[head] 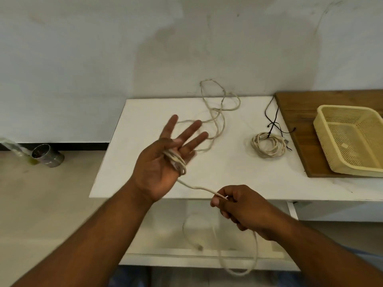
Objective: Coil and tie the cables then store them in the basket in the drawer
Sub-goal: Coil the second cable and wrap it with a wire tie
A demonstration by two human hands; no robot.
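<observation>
Through the head camera we see the left hand raised palm-up over the white table, its fingers straight and spread, gripping nothing. Several turns of the cream cable are wound around the base of those fingers. From the turns one strand runs down to the right hand, which is near the table's front edge and pinches the strand between its thumb and curled fingers. Below that hand the cable hangs in a long loop in front of what looks like a pulled-out drawer. The rest of the cable lies in loose bends on the table beyond the left hand and reaches the wall. To the right on the table sits a coiled cable, with a black cord touching its far side. Farther right, a yellow basket rests on a wooden board. A metal can lies on the floor at left.
</observation>
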